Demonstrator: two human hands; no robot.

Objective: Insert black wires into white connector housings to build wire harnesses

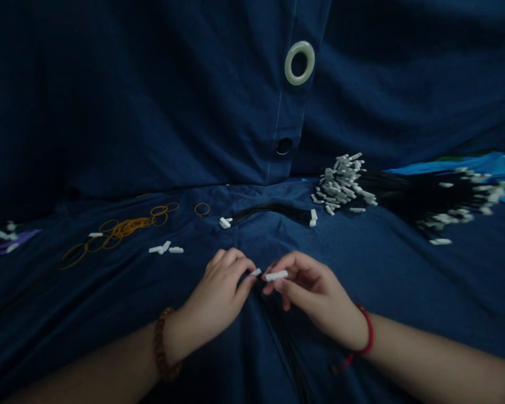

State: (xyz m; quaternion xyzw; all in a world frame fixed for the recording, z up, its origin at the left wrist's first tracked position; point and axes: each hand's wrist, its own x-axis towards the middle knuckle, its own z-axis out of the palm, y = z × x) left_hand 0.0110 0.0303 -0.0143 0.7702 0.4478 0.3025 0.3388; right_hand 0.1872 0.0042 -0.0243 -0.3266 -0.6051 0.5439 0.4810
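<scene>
Between thumb and fingertips, my left hand (223,289) pinches a small white connector (256,272). Close beside it, my right hand (313,292) holds a longer white connector (276,275) between thumb and forefinger, with the other fingers curled loosely. Thin black wires (284,339) hang below the two hands and run toward the front edge of the view. Just beyond the hands lies a short bundle of black wires (269,209) with white connectors at both ends. How the wires join the held connectors is too dark to make out.
Orange rubber bands (132,227) lie in a heap at the left, near loose white connectors (165,247). A large pile of black wires (399,188) with white ends rests at the right. A dark blue curtain (172,101) with ring eyelets hangs behind the blue cloth (122,297).
</scene>
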